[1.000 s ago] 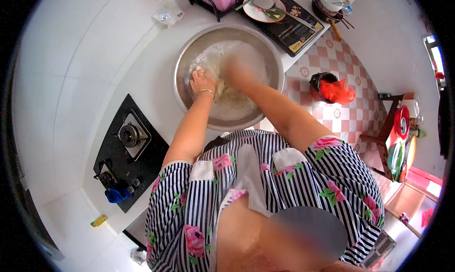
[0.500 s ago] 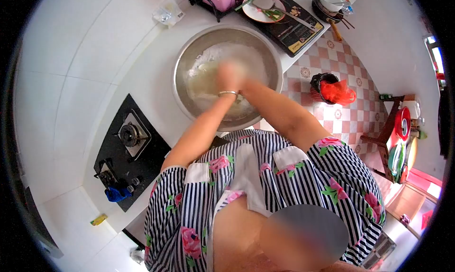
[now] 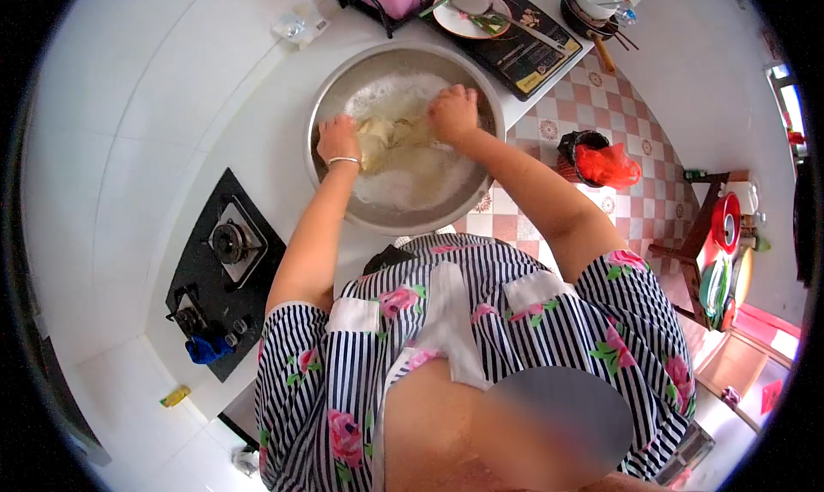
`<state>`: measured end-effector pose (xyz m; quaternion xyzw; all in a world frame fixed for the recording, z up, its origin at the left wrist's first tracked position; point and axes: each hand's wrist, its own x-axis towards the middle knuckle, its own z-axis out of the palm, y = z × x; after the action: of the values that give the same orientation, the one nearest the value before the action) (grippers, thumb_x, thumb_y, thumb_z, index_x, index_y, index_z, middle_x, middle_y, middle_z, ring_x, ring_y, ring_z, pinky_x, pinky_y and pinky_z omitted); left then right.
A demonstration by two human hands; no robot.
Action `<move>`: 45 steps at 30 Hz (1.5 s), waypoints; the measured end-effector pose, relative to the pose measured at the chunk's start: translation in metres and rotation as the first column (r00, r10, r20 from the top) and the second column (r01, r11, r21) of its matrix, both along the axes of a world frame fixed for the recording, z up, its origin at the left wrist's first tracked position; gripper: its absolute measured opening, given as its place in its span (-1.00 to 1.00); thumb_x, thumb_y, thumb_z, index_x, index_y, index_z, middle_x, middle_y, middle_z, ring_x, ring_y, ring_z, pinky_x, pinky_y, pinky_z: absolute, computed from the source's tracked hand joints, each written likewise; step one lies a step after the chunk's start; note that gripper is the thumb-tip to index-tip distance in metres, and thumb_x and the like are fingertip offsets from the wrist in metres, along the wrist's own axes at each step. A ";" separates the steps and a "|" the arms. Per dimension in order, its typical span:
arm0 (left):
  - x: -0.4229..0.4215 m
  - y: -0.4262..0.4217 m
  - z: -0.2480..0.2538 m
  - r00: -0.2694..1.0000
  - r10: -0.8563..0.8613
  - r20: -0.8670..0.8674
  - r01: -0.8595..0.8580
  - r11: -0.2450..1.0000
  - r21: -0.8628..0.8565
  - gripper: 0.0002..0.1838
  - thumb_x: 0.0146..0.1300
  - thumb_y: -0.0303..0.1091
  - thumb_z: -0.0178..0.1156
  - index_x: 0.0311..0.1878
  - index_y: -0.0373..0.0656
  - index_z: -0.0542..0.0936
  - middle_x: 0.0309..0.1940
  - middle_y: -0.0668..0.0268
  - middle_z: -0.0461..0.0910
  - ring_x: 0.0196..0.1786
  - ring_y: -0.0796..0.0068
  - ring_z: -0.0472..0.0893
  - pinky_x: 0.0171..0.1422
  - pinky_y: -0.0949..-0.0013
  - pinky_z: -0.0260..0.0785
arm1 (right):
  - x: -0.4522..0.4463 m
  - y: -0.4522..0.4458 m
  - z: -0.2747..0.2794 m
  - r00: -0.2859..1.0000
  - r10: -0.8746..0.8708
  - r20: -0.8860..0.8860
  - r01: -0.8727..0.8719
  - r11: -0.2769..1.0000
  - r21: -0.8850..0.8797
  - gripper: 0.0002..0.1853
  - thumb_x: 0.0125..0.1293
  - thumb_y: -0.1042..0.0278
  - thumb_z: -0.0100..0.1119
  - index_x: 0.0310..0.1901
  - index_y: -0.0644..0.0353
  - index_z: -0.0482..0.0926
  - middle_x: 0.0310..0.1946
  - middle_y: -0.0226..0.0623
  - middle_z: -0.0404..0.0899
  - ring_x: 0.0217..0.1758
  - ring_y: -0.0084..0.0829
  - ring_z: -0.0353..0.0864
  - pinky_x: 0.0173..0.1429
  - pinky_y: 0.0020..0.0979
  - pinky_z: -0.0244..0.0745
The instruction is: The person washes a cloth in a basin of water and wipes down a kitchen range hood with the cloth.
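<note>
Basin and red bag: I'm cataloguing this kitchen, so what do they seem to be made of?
The basin looks like metal, probably stainless steel: grey, with a satin sheen. The red bag seems thin plastic, slightly glossy, crumpled into folds.

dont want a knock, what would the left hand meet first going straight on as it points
Likely the far wall of the metal basin, though foamy water may come first; depth is unclear.

A tiled kitchen, pale and brightly lit — white tiled wall (image 3: 112, 175) at left, chequered floor (image 3: 549, 132) at right.
The white counter (image 3: 270, 153) runs diagonally from lower left to the top; a pale wall (image 3: 695, 72) fills the upper right, with a bright window (image 3: 790, 108) at the far right edge — below and left of it, a brown wooden stand (image 3: 691, 250).
</note>
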<state>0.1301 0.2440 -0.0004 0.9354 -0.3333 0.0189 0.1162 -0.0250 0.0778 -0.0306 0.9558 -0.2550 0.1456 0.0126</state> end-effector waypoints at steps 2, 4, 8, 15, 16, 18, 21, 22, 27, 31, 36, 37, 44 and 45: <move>-0.027 -0.003 0.011 0.948 -0.281 0.149 0.295 0.952 -0.082 -0.69 0.09 -0.23 0.13 -0.07 -0.06 0.51 -0.18 0.13 0.49 -0.02 0.10 0.47 0.02 0.14 0.36 | 0.006 0.017 -0.002 0.984 0.144 -0.102 -0.148 0.988 -0.034 -0.77 0.09 0.24 0.07 -0.22 0.03 0.60 -0.12 -0.36 0.53 -0.10 -0.22 0.55 -0.12 -0.21 0.47; -0.036 -0.004 -0.008 0.880 -0.457 0.127 0.458 0.889 0.022 -0.63 0.07 -0.28 0.16 -0.01 -0.04 0.47 -0.11 0.17 0.43 -0.01 0.11 0.46 0.01 0.17 0.37 | 0.007 0.034 -0.015 0.929 0.311 -0.199 -0.304 0.951 0.062 -0.79 0.11 0.26 0.06 -0.24 0.06 0.61 -0.11 -0.34 0.53 -0.06 -0.23 0.55 -0.10 -0.24 0.48; -0.047 -0.005 -0.043 0.943 -0.307 -0.127 0.332 0.887 0.321 -0.63 0.12 -0.31 0.10 0.04 -0.03 0.45 0.04 0.22 0.34 0.03 0.13 0.43 0.04 0.19 0.35 | 0.005 0.025 0.006 0.936 0.239 -0.259 -0.140 0.926 0.349 -0.68 0.13 0.21 0.07 -0.09 0.12 0.55 -0.05 -0.18 0.51 -0.03 -0.20 0.54 -0.04 -0.18 0.46; -0.068 -0.035 -0.034 0.968 -0.190 -0.166 0.190 0.982 -0.012 -0.67 0.12 -0.32 -0.02 -0.03 -0.16 0.48 0.00 0.10 0.40 0.02 0.00 0.41 0.11 0.14 0.28 | 0.013 0.017 -0.018 0.991 0.027 -0.131 0.123 0.192 0.974 -0.36 0.22 -0.24 -0.10 0.08 0.19 0.42 -0.06 -0.05 0.51 -0.01 -0.23 0.51 0.09 -0.23 0.38; -0.079 -0.037 -0.029 0.944 -0.213 -0.250 0.168 0.967 -0.189 -0.67 0.12 -0.31 -0.03 -0.05 -0.19 0.48 -0.02 0.08 0.41 0.01 0.00 0.41 0.11 0.14 0.26 | 0.014 0.021 0.001 0.977 -0.071 -0.199 0.173 -0.274 0.946 -0.33 0.23 -0.27 -0.14 0.08 0.22 0.41 -0.08 -0.06 0.52 -0.03 -0.22 0.51 0.10 -0.23 0.37; -0.104 -0.037 -0.021 0.870 -0.297 -0.393 0.062 0.857 -0.511 -0.66 0.11 -0.30 -0.06 -0.09 -0.25 0.48 -0.07 0.04 0.44 0.00 0.00 0.41 0.11 0.15 0.24 | 0.014 0.022 0.010 0.957 -0.140 -0.253 0.064 -0.750 0.658 -0.30 0.23 -0.30 -0.15 0.06 0.26 0.40 -0.11 -0.09 0.54 -0.06 -0.20 0.51 0.11 -0.22 0.36; -0.136 -0.035 -0.045 0.913 -0.408 -0.023 0.275 0.656 -0.703 -0.66 0.11 -0.27 -0.10 -0.17 -0.33 0.47 -0.13 -0.03 0.46 -0.06 0.01 0.43 0.07 0.15 0.25 | 0.010 0.022 0.040 0.948 -0.260 -0.187 -0.105 -0.804 0.586 -0.44 0.26 -0.14 -0.02 -0.07 0.32 0.45 -0.14 -0.13 0.55 -0.12 -0.21 0.53 0.05 -0.19 0.42; -0.141 -0.035 -0.035 0.871 -0.459 -0.175 0.188 0.640 -0.745 -0.66 0.11 -0.27 -0.11 -0.18 -0.33 0.48 -0.14 -0.03 0.47 -0.08 0.00 0.44 0.06 0.15 0.25 | 0.009 0.025 0.047 0.940 -0.296 -0.167 -0.136 -0.777 0.615 -0.43 0.26 -0.14 -0.04 -0.06 0.33 0.44 -0.13 -0.12 0.55 -0.11 -0.21 0.53 0.05 -0.19 0.42; -0.142 -0.037 -0.020 0.900 -0.435 0.025 0.311 0.602 -0.735 -0.68 0.14 -0.27 -0.10 -0.21 -0.32 0.49 -0.22 -0.02 0.51 -0.17 0.00 0.47 -0.04 0.12 0.29 | 0.019 0.041 -0.007 0.900 -0.436 0.026 -0.365 -0.718 0.592 -0.41 0.30 -0.13 -0.10 -0.02 0.37 0.41 -0.09 -0.09 0.52 -0.08 -0.18 0.54 0.05 -0.15 0.43; -0.088 -0.041 -0.036 0.972 -0.200 0.119 0.232 0.777 -0.586 -0.82 0.06 -0.41 0.02 -0.26 -0.24 0.50 -0.28 -0.05 0.52 -0.24 -0.06 0.49 -0.16 0.02 0.30 | 0.028 0.054 -0.027 0.868 -0.487 0.096 -0.438 -0.660 0.610 -0.39 0.32 -0.13 -0.15 0.01 0.40 0.39 -0.05 -0.05 0.50 -0.05 -0.16 0.54 0.05 -0.13 0.43; -0.004 -0.021 -0.059 0.994 -0.009 -0.112 -0.011 0.984 -0.181 -0.48 0.23 -0.13 -0.28 -0.39 -0.36 0.57 -0.33 -0.06 0.56 -0.18 -0.03 0.53 -0.05 0.04 0.36 | 0.035 0.030 -0.015 0.975 -0.220 0.036 -0.032 0.023 0.999 -0.55 0.27 -0.01 -0.01 -0.16 0.28 0.55 -0.17 -0.13 0.57 -0.19 -0.22 0.58 -0.09 -0.19 0.47; 0.009 -0.019 -0.065 0.986 0.068 -0.153 -0.055 0.995 0.085 -0.53 0.23 -0.12 -0.20 -0.23 -0.31 0.59 -0.30 -0.02 0.57 -0.14 0.01 0.56 0.03 0.11 0.37 | 0.041 0.013 -0.027 1.000 -0.026 0.004 0.009 0.479 0.878 -0.55 0.22 -0.03 0.06 -0.18 0.28 0.56 -0.19 -0.16 0.57 -0.24 -0.31 0.59 -0.12 -0.29 0.49; -0.056 -0.024 -0.102 0.956 -0.291 -0.029 0.257 0.788 0.560 -0.40 0.22 -0.23 -0.04 0.35 -0.03 0.12 0.38 0.21 -0.03 0.38 0.16 0.07 0.34 0.02 0.01 | 0.024 0.041 -0.062 0.846 0.325 -0.422 -0.151 0.906 0.395 -0.41 0.23 0.05 -0.02 0.26 0.08 0.20 0.36 -0.04 -0.10 0.42 0.01 -0.20 0.35 0.08 -0.05; -0.053 -0.021 -0.088 0.977 -0.153 -0.147 0.207 0.841 0.500 -0.42 0.22 -0.28 -0.04 0.33 -0.07 0.13 0.36 0.18 0.02 0.33 0.19 0.15 0.33 0.02 0.04 | 0.016 0.044 -0.026 0.848 0.328 -0.417 -0.086 0.861 0.502 -0.40 0.22 0.05 0.00 0.28 0.05 0.19 0.36 -0.07 -0.09 0.43 -0.04 -0.19 0.34 0.09 -0.03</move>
<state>0.0775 0.2233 -0.0884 0.8968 -0.4063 -0.1286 -0.1187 -0.0094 0.1215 -0.0563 0.9580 -0.1626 -0.1655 -0.1688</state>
